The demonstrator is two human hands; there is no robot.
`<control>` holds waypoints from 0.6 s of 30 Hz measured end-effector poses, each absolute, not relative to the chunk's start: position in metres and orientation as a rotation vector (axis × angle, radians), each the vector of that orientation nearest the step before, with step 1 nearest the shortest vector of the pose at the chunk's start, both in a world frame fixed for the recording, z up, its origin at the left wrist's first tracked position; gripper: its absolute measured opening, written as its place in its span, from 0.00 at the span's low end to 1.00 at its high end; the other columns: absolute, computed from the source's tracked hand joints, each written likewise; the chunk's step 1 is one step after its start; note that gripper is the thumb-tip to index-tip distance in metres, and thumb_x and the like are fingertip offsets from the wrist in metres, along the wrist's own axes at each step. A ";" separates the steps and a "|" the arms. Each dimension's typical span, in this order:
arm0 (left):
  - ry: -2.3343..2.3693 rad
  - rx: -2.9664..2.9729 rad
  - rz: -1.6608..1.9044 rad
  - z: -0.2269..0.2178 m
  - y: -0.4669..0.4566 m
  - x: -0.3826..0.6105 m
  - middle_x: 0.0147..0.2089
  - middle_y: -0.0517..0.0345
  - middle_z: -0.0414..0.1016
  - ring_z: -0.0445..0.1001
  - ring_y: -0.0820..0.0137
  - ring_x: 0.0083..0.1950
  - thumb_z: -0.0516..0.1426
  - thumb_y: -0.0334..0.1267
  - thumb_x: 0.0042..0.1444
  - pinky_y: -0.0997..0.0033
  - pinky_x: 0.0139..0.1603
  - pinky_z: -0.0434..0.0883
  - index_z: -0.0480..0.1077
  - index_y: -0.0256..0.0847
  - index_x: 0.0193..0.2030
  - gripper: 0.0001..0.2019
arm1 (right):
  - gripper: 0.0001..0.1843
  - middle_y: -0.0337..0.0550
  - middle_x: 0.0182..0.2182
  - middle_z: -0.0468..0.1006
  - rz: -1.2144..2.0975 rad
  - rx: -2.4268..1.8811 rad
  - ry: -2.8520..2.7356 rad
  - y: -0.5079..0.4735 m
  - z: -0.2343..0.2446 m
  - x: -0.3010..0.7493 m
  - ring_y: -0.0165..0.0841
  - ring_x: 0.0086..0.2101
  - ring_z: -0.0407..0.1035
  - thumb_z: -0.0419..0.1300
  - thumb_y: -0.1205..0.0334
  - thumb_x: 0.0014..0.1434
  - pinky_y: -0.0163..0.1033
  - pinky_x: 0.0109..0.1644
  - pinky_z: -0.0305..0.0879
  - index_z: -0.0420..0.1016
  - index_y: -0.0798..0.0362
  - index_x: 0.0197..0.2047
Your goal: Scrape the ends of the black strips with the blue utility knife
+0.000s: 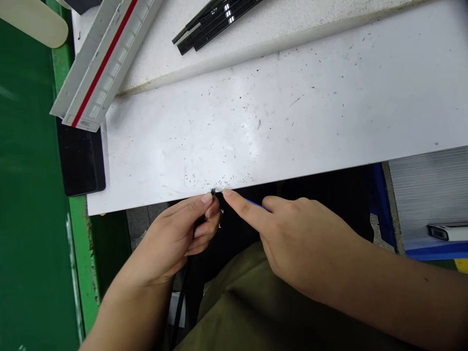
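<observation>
My left hand (186, 226) is closed at the table's front edge. Thumb and fingers pinch the end of a long black strip (180, 309), whose other part hangs down below the hand. Facing it, my right hand (296, 229) is wrapped round a slim blue-handled tool (258, 204), with the index finger stretched along it. Most of the tool is hidden by the hand, and its thin tip is too small to make out clearly. That tip meets or nearly meets the strip's end, just beyond my left thumb. Small dark shavings lie on the white tabletop (292, 126) nearby.
Several black strips (215, 24) lie on a raised white foam slab (292, 24) at the back. White profiles, one with a red stripe (106, 63), lean across the left corner above a black tray (82, 161). Stacked pale sheets (427, 195) stand at the right.
</observation>
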State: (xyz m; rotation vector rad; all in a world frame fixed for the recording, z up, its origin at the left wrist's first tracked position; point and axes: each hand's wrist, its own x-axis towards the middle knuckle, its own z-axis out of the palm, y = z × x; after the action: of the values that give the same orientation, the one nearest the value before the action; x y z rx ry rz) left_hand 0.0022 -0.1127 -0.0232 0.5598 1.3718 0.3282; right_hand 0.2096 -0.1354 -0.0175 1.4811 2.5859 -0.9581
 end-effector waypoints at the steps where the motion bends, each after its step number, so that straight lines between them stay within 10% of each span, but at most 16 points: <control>1: 1.372 0.565 0.329 -0.023 -0.112 0.002 0.20 0.66 0.54 0.48 0.80 0.19 0.55 0.48 0.62 0.83 0.16 0.49 0.64 0.40 0.28 0.16 | 0.44 0.37 0.25 0.68 -0.896 1.478 2.602 -0.137 -0.017 0.209 0.28 0.17 0.54 0.50 0.73 0.54 0.36 0.22 0.43 0.50 0.46 0.73; 9: 1.349 0.550 0.328 -0.022 -0.111 0.000 0.20 0.67 0.54 0.48 0.80 0.18 0.54 0.47 0.63 0.85 0.16 0.48 0.63 0.40 0.28 0.16 | 0.40 0.38 0.24 0.64 -0.654 1.499 2.652 -0.145 -0.013 0.203 0.28 0.16 0.48 0.49 0.70 0.57 0.36 0.19 0.38 0.52 0.49 0.73; 18: 1.296 0.555 0.282 -0.026 -0.106 -0.006 0.20 0.68 0.52 0.44 0.80 0.18 0.53 0.47 0.62 0.85 0.14 0.47 0.61 0.41 0.28 0.15 | 0.41 0.36 0.25 0.70 -1.117 1.524 2.540 -0.133 -0.021 0.215 0.30 0.21 0.63 0.47 0.74 0.60 0.35 0.26 0.53 0.46 0.43 0.74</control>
State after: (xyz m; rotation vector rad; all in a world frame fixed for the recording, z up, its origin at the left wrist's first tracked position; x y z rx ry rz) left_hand -0.0057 -0.1058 -0.0256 0.5553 1.2961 0.2821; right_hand 0.2149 -0.1329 -0.0212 1.5242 2.5401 -1.1167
